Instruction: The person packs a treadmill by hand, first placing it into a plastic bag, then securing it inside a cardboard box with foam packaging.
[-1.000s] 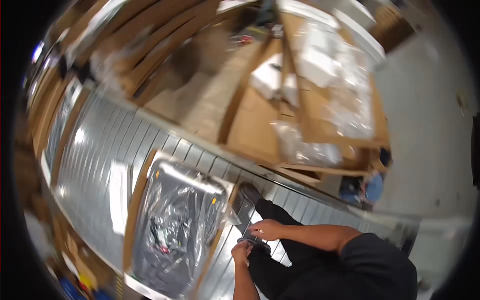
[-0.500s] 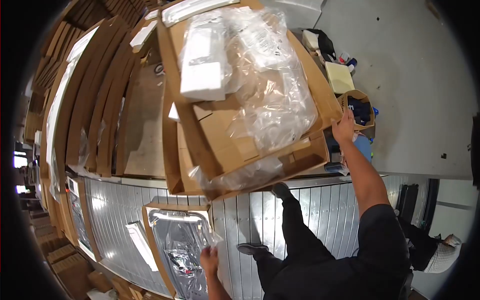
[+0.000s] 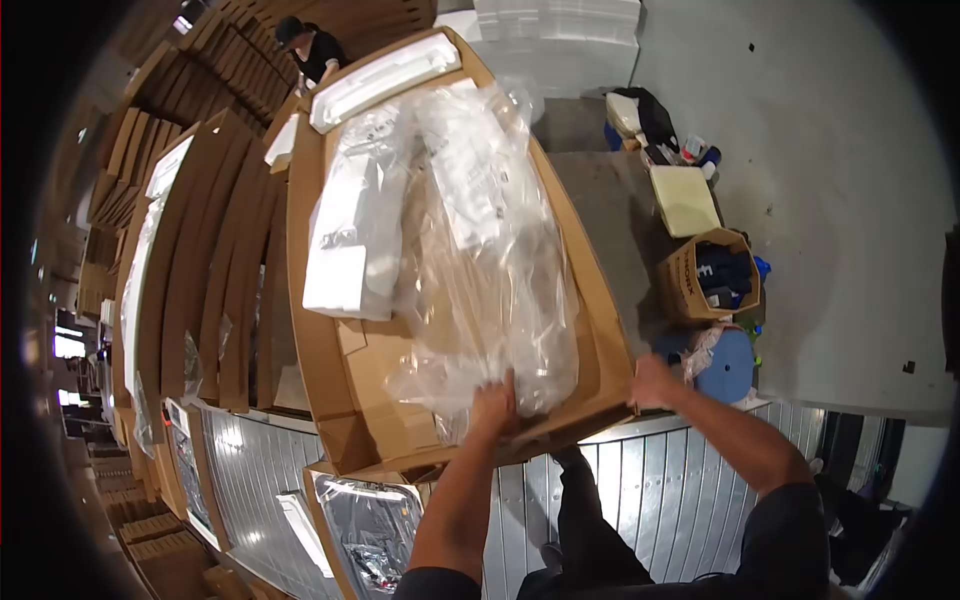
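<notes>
A large open cardboard box (image 3: 600, 330) lies tilted in front of me. Inside it are white foam pieces (image 3: 335, 280) on the left and a crumpled clear plastic bag (image 3: 540, 270). My left hand (image 3: 494, 405) is at the near end of the bag, fingers closed around something I cannot make out for certain. At the box's near right corner, my right hand (image 3: 655, 383) grips the cardboard edge. Another foam strip (image 3: 385, 80) sits along the far end of the box.
Beside me on the slatted metal conveyor (image 3: 250, 450) is a box with a plastic-wrapped item (image 3: 370, 525). Flat cartons (image 3: 190, 270) stand at left. A small carton (image 3: 685, 285) and blue round seat (image 3: 727, 365) are at right. A co-worker (image 3: 320, 50) stands far left.
My left hand has moved from the wrapped item up to the plastic bag in the large box. The box has shifted left and nearer, with my right hand still at its corner.
</notes>
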